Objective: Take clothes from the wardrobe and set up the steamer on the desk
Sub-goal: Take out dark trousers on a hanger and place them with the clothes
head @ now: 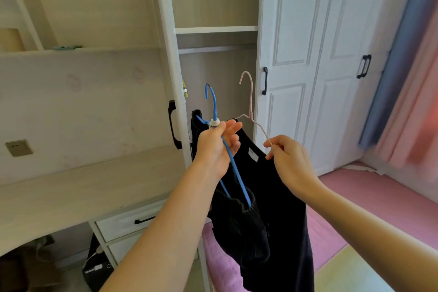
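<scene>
My left hand grips a blue hanger just below its white collar, and a dark ribbed garment hangs from its lower end. My right hand pinches the shoulder wire of a pale pink hanger, which carries a black top with a white label. Both hangers are held in front of the open wardrobe compartment, their hooks free of the rail. The light wood desk lies to the left. No steamer is in view.
The wardrobe door on the right is closed, with black handles. A drawer unit sits under the desk beside a black box on the floor. A pink mat and curtains are at the right. A wall socket is at left.
</scene>
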The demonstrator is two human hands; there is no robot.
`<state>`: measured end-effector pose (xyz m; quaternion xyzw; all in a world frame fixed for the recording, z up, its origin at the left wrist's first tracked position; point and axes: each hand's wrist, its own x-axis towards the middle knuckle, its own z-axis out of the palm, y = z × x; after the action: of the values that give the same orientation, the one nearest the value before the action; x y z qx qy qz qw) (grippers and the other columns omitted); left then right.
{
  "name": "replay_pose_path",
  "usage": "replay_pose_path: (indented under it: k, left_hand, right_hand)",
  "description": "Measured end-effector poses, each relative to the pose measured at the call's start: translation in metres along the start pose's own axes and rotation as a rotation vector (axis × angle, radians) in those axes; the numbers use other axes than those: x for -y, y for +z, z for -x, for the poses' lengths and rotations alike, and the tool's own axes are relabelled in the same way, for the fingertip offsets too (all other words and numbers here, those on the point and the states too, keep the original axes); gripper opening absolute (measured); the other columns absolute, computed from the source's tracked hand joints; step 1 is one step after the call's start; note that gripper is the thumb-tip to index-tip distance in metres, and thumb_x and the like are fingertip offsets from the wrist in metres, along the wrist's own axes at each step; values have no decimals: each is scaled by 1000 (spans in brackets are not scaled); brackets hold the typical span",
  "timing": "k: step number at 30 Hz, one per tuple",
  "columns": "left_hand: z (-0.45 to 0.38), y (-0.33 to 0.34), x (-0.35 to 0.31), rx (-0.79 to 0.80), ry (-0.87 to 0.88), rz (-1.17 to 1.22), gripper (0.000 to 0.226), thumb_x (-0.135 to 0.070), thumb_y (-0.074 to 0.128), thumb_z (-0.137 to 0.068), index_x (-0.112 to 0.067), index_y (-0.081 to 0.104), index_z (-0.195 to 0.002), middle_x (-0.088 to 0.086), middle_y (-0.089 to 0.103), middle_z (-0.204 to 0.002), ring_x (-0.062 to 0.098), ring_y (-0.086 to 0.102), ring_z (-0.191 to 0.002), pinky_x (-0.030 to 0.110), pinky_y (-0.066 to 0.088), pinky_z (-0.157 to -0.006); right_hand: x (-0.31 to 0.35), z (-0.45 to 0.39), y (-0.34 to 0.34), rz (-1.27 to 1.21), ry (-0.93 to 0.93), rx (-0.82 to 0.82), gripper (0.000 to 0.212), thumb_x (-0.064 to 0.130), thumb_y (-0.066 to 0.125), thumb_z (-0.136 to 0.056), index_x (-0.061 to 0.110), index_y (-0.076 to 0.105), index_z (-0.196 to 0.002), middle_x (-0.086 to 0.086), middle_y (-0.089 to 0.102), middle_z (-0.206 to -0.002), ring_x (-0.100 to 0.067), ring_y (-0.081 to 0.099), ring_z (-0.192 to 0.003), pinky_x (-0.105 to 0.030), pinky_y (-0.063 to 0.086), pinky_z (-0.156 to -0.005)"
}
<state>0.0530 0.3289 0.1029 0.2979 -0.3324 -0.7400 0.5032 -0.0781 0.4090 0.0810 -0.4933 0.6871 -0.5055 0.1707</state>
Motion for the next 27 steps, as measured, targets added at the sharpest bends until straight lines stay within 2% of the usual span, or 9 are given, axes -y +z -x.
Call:
replay_pose_path:
  k: [5, 12, 15, 19, 27]
  left_hand:
    - [37, -21, -19, 62, -16, 9, 25, -17, 44, -101, -2, 64, -99, 8, 73, -79, 10, 58, -50, 21, 49, -49]
    - [87, -43, -41, 150, -56, 25, 24, -15, 45, -101, 1, 64, -96, 9, 73, -78, 9, 62, -51, 20, 50, -47]
    - [109, -47, -49, 172, -81, 73, 25, -14, 45, -101, 1, 63, -94, 9, 72, -76, 9, 62, -48, 18, 49, -44]
    - [138, -53, -50, 185, -98, 83, 25, -15, 44, -101, 1, 63, -95, 8, 71, -75, 9, 62, -48, 18, 50, -44]
    - [196, -52, -46, 159, -115, 142, 25, -15, 44, -101, 0, 63, -92, 6, 71, -71, 7, 62, -47, 15, 49, -41]
  right_hand:
    - [24, 36, 11, 20, -23, -19, 24, 17, 37, -100, 14, 61, -97, -6, 61, -82, -14, 51, -58, -25, 41, -51]
    - [45, 90, 27, 65, -25, -78, 21, 18, 40, -98, 16, 61, -96, -2, 59, -76, -13, 50, -56, -29, 41, -52]
    - [53, 108, 25, 82, -26, -84, 20, 19, 40, -98, 16, 61, -98, 0, 56, -73, -11, 47, -53, -25, 38, -49]
    - [60, 131, 21, 105, -34, -79, 21, 17, 38, -98, 17, 59, -100, 5, 50, -69, -5, 40, -44, -14, 30, -37]
    - [62, 175, -6, 119, -56, 0, 24, 16, 35, -98, 18, 58, -103, 5, 49, -68, -4, 38, -42, -14, 29, -37]
